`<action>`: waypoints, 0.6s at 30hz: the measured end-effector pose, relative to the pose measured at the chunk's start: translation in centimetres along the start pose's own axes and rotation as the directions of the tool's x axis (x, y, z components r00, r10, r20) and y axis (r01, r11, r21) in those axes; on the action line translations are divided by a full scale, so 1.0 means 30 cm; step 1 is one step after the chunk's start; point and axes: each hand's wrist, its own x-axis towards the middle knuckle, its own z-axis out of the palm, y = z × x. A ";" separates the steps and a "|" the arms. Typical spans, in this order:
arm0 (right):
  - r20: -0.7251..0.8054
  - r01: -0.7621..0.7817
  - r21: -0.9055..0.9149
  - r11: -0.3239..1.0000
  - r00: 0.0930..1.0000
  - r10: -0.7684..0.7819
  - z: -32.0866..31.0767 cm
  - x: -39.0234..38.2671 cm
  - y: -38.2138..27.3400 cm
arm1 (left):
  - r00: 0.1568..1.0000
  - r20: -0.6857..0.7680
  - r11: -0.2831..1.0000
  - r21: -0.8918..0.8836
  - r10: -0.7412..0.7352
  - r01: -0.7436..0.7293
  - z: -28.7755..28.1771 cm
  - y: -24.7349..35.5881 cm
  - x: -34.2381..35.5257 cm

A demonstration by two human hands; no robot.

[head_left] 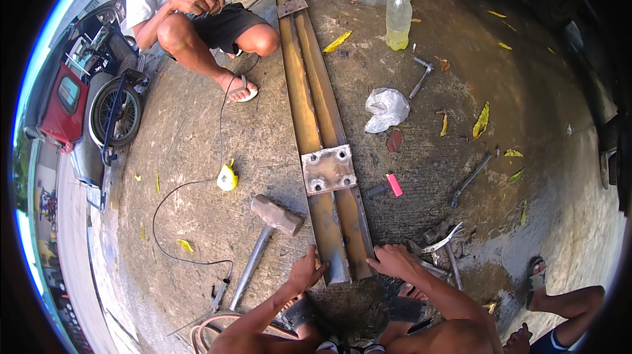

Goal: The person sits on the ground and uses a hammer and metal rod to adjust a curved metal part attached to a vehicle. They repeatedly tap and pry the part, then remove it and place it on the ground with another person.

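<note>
A long rusty steel beam point(303, 107), made of channels side by side, runs away from me over the concrete. Across it lies a rusty square steel plate point(330, 171) with several holes; a smaller plate point(291, 7) sits at the far end. My left hand point(307, 270) holds the near end's left edge, fingers curled against it. On the opposite edge, my right hand point(394, 262) grips with fingertips and thumb. A sledgehammer point(277, 215) lies left of the beam, beyond my left hand. Locking pliers point(442, 241) lie beside my right forearm, near another hammer point(453, 265).
A squatting person point(197, 11) rests a hand near the beam's far end. A black cable point(155, 222) loops past a yellow tape measure point(227, 177). Rightward lie a plastic bag point(387, 110), a bottle point(398, 21), a socket wrench point(421, 79) and a pink-ended object point(394, 185).
</note>
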 end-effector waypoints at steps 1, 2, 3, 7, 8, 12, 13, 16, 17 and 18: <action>0.000 -0.001 0.005 1.000 1.000 0.000 0.002 0.000 0.001 | 1.000 0.008 1.000 -0.005 0.003 -0.003 -0.001 0.002 0.001; 0.001 -0.001 0.009 1.000 1.000 0.001 0.003 0.000 0.003 | 1.000 0.015 1.000 -0.003 -0.001 0.001 -0.003 0.004 0.001; 0.006 -0.009 0.006 1.000 1.000 0.009 0.003 0.000 0.003 | 1.000 0.024 1.000 0.004 -0.014 0.014 -0.005 0.006 0.001; 0.009 0.000 0.011 1.000 1.000 0.000 -0.006 0.000 0.003 | 1.000 0.024 1.000 -0.006 -0.008 0.008 -0.011 0.014 0.003; 0.019 -0.001 0.015 1.000 1.000 0.001 -0.010 0.000 0.001 | 1.000 0.028 1.000 -0.018 -0.011 0.011 -0.013 0.016 0.004; 0.040 -0.020 -0.004 1.000 0.999 0.020 -0.022 -0.002 -0.007 | 0.999 0.026 0.999 -0.026 -0.029 0.029 -0.015 0.022 0.005; 0.034 -0.017 0.001 1.000 0.999 0.017 -0.023 -0.002 -0.009 | 0.999 0.026 0.999 -0.030 -0.019 0.020 -0.015 0.022 0.006; 0.031 -0.010 0.004 1.000 0.999 0.010 -0.023 -0.002 -0.009 | 1.000 0.024 1.000 -0.022 -0.020 0.021 -0.014 0.021 0.009; 0.031 -0.005 0.012 1.000 1.000 0.005 -0.022 -0.001 -0.007 | 0.999 0.038 0.999 -0.016 -0.035 0.035 -0.014 0.021 0.010; 0.043 -0.011 0.011 1.000 0.999 0.011 -0.021 0.000 -0.006 | 0.997 0.050 0.998 -0.007 -0.055 0.055 -0.014 0.020 0.012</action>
